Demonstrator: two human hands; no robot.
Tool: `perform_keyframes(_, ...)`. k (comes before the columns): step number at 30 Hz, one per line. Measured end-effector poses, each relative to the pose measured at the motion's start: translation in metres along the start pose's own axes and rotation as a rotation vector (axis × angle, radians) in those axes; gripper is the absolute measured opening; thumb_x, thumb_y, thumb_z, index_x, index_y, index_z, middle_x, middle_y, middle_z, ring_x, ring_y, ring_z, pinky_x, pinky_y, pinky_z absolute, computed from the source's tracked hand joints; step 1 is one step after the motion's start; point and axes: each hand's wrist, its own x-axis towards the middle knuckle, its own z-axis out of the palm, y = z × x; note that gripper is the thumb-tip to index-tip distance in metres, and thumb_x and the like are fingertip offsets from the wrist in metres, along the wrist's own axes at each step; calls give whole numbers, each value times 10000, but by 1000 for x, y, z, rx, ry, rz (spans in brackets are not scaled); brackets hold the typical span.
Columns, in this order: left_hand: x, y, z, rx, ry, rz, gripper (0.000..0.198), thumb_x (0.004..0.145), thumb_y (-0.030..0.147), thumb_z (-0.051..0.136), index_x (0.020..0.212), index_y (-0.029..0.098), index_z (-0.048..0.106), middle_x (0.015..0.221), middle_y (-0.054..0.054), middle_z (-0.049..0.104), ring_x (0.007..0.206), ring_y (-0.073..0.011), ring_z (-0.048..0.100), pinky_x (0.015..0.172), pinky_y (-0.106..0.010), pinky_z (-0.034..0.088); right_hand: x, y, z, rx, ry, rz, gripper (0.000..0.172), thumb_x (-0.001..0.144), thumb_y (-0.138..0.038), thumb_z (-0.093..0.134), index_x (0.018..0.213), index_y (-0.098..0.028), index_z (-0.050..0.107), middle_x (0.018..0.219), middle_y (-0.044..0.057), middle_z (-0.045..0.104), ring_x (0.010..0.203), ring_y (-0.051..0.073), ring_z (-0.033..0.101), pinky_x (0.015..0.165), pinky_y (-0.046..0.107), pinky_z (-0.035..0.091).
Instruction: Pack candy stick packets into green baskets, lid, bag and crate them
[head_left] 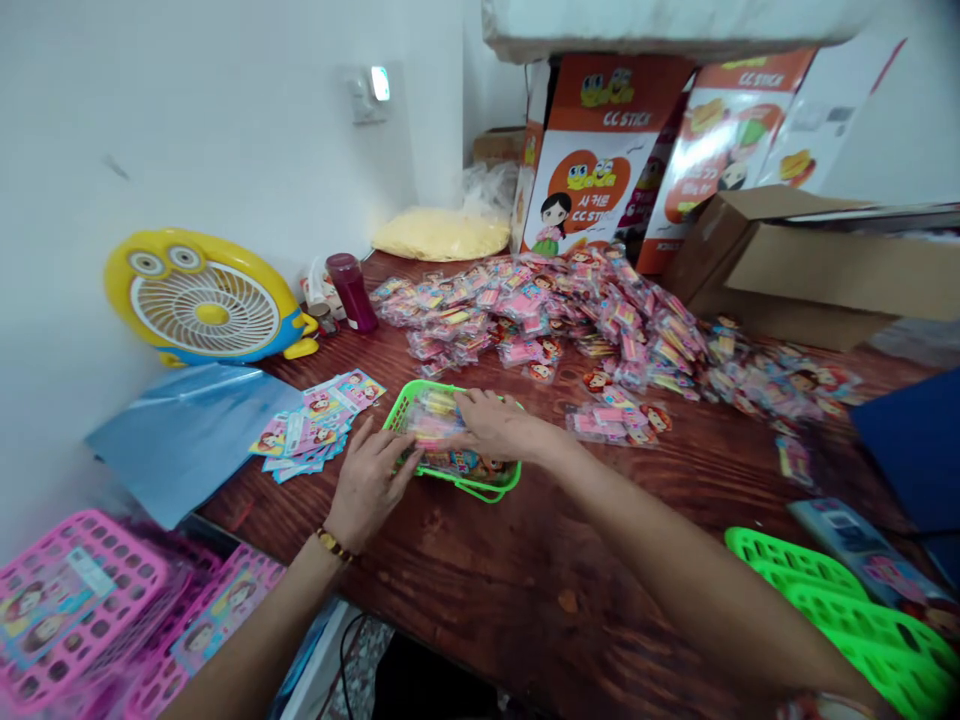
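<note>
A bright green plastic basket sits on the table before me, with clear packets of pink and yellow sticks inside. Printed packaging shows along the basket's lower inside. My right hand reaches into it from the right, fingers and thumb closed at the right end of the top packet; its fingertips are partly hidden. At the basket's near left corner is my left hand, fingers stretched apart and touching the rim or the packet edge. Printed cards lie in a loose stack just left of that hand.
A heap of similar packets spreads across the table's back. Behind it stand printed cartons and an open cardboard box. A yellow fan and purple bottle stand left. Pink baskets and green baskets flank me.
</note>
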Motion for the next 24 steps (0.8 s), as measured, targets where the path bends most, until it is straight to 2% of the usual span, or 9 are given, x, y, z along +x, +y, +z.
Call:
perform_keyframes(3, 9, 5, -7, 137, -141, -35, 229, 958, 318, 471, 893, 211, 662, 855, -15, 675, 856, -186, 635, 1108, -556, 282, 1, 7, 25, -65, 82, 3, 770, 894, -641, 440, 1434, -99, 351, 1459, 214, 410, 1301, 371, 404, 1005, 537, 358)
perform_keyframes(5, 14, 10, -10, 198, -216, -65, 236, 953, 294, 465, 859, 202, 661, 850, -33, 664, 875, -211, 632, 1077, -565, 312, 3, 10, 41, -113, 137, 8, 786, 904, -651, 404, 1446, -86, 332, 1475, 217, 391, 1298, 373, 401, 1008, 532, 343)
perform_keyframes(8, 16, 22, -12, 229, -151, -87, 201, 926, 260, 496, 1036, 162, 633, 1035, -114, 643, 1011, -265, 596, 993, -522, 418, 3, 12, 48, -126, 179, 4, 757, 927, -637, 351, 1451, -91, 333, 1487, 218, 379, 1290, 366, 408, 1012, 523, 323)
perform_keyframes(11, 9, 38, -10, 175, 1, -2, 314, 931, 228, 486, 1232, 145, 526, 1210, -149, 595, 1138, -271, 547, 1023, -509, 417, -4, 13, 34, -61, 141, -32, 736, 935, -602, 377, 1473, -107, 296, 1493, 215, 374, 1315, 357, 390, 1019, 528, 311)
perform_keyframes(14, -2, 55, -3, 99, -7, 124, 395, 950, 257, 476, 1325, 139, 444, 1314, -152, 557, 1254, -260, 489, 1116, -512, 345, -15, 17, 12, -29, 106, -97, 700, 922, -526, 489, 1475, -142, 299, 1517, 189, 347, 1360, 342, 335, 1034, 540, 295)
perform_keyframes(16, -6, 63, 1, 95, -51, 143, 473, 937, 320, 511, 1360, 127, 422, 1381, -168, 507, 1317, -280, 431, 1118, -505, 357, -20, 23, 6, -45, 135, -136, 619, 926, -462, 523, 1449, -177, 355, 1514, 154, 366, 1352, 316, 348, 1033, 519, 305)
perform_keyframes(18, -8, 68, 5, 126, -107, 131, 505, 895, 368, 582, 1332, 139, 478, 1393, -165, 501, 1320, -308, 424, 1097, -506, 386, -22, 29, 11, -95, 176, -152, 520, 931, -421, 535, 1391, -197, 442, 1462, 132, 445, 1302, 302, 403, 1018, 501, 321)
perform_keyframes(21, -9, 69, 10, 202, -179, 117, 454, 819, 371, 682, 1218, 170, 599, 1323, -137, 571, 1257, -336, 481, 1067, -518, 410, -20, 33, 34, -196, 246, -134, 452, 920, -407, 560, 1314, -189, 522, 1355, 136, 547, 1211, 310, 467, 1029, 544, 281)
perform_keyframes(24, -12, 66, 15, 259, -158, 124, 397, 798, 334, 705, 1154, 170, 644, 1259, -118, 624, 1201, -327, 522, 1029, -487, 441, -20, 31, 52, -206, 303, -117, 456, 909, -413, 572, 1301, -185, 525, 1319, 135, 569, 1155, 305, 496, 1052, 585, 229)
